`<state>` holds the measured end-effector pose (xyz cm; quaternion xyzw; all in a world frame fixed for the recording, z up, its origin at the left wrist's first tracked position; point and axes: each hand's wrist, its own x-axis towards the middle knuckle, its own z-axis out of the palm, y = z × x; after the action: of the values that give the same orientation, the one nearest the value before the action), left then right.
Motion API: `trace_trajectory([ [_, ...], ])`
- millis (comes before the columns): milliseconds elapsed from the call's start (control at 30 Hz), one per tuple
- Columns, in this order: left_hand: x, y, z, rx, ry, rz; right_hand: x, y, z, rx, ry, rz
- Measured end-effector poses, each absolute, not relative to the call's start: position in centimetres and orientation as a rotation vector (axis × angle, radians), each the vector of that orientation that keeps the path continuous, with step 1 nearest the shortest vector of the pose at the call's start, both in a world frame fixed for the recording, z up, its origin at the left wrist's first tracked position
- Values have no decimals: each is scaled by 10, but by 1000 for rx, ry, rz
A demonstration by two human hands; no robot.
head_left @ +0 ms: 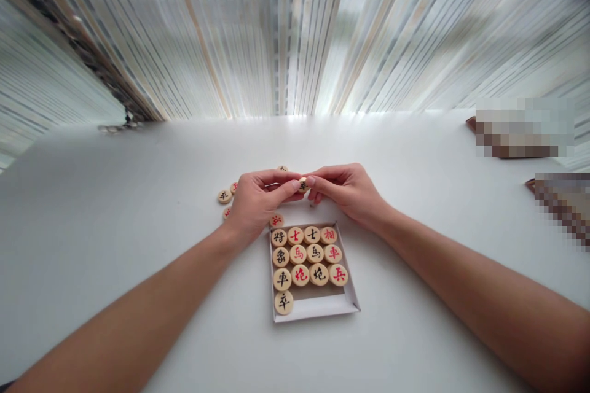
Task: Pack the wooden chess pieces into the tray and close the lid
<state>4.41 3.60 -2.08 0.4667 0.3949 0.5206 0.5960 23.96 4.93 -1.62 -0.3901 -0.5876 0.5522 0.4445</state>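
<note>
Between the fingertips of both hands is a round wooden Chinese chess piece [303, 185] with a black character. My left hand [258, 199] pinches it from the left, and my right hand [345, 187] pinches its right side. Below them lies a shallow white box [318, 306] with rows of similar pieces, some lettered red and some black. Its front row holds a single black-lettered piece [284, 302] at the left; the box floor shows beside it. A red-lettered piece [276, 220] touches or nearly touches the box's back left corner, under my left wrist.
Several loose pieces lie around my left hand, among them a black-lettered one [224, 196] and another behind [283, 169]; my hand partly covers some. Two blurred-out, brown-edged objects [516, 150] stand at the right. A striped curtain [295, 43] hangs behind the white table [115, 215].
</note>
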Motion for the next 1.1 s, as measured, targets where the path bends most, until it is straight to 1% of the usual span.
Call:
trace_trajectory([
  [400, 43, 37, -22, 1125, 923, 1208, 238, 48, -14, -999, -1442, 1329],
  [767, 41, 38, -22, 1022, 935, 1172, 241, 50, -16, -958, -1415, 1414],
  [1100, 41, 35, -20, 1158, 979, 1190, 237, 48, -16, -986, -1347, 1431],
])
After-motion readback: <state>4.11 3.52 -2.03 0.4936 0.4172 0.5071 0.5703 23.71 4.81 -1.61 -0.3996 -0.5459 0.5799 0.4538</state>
